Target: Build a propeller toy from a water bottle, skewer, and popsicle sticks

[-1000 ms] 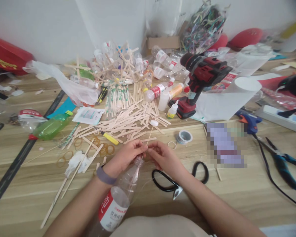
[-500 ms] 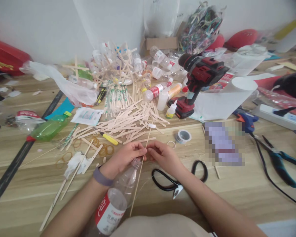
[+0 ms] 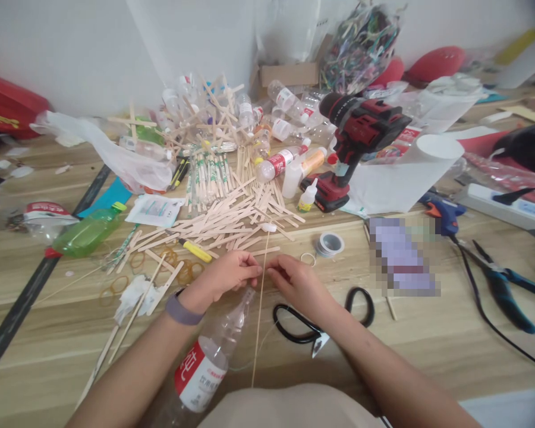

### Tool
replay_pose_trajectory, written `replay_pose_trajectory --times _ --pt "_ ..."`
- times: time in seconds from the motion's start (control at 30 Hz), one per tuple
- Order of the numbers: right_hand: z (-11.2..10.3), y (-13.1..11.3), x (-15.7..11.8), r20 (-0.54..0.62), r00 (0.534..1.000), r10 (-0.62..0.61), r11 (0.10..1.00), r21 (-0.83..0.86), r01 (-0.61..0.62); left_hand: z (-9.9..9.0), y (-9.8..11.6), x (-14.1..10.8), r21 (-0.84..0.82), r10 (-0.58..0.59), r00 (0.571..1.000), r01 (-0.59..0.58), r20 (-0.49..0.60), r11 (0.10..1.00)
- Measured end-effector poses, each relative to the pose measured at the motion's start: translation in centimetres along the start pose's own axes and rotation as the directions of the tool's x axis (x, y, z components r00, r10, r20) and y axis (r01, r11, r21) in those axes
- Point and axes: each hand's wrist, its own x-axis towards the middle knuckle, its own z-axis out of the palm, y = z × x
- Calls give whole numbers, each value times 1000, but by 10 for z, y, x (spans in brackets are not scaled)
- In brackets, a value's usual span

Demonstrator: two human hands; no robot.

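My left hand (image 3: 236, 272) has its thumb and fingers pinched together above the neck of a clear bottle with a red and white label (image 3: 201, 373). Facing it, my right hand (image 3: 292, 282) is pinched too, and a small gap parts the two. What either pinch holds is too small to make out. Between the fingertips runs a thin wooden stick (image 3: 259, 321), with a white piece (image 3: 268, 227) at its far end. A fine clear thread curves beside the stick. Black-handled scissors (image 3: 298, 326) lie partly under my right forearm.
Flat wooden sticks (image 3: 236, 217) lie heaped ahead, with plastic bottles behind. A red drill (image 3: 361, 134) stands right of them. Farther right are a blue glue gun (image 3: 443, 212) and pliers (image 3: 502, 288). A green bottle (image 3: 89, 230) and yellow cutter (image 3: 195, 249) are at left.
Both hands have stayed close together, with the gap between their fingertips slightly wider. The thin stick's near end has shifted right, away from the bottle. The whole view has shifted slightly.
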Motion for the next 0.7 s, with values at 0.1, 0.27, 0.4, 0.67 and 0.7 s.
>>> replay_pose_trajectory --times 0.1,0.27,0.4,0.67,0.7 --pt "-4 1 -1 6 1000 -29 999 -32 29 0 -2 -1 -28 -31 1000 31 2 999" --pt "-9 2 -2 18 999 -41 994 -99 43 0 -3 -5 -38 -29 1000 29 -6 999" --pt "-12 4 -2 27 999 -27 987 -156 31 2 -4 -6 -3 -7 999 7 -34 1000" --pt "-20 7 -2 10 999 -40 985 -166 41 6 -8 -4 65 66 994 -60 -89 996" --pt "-20 6 -2 14 998 -59 986 -156 60 7 -8 -5 70 76 993 -69 -94 995"
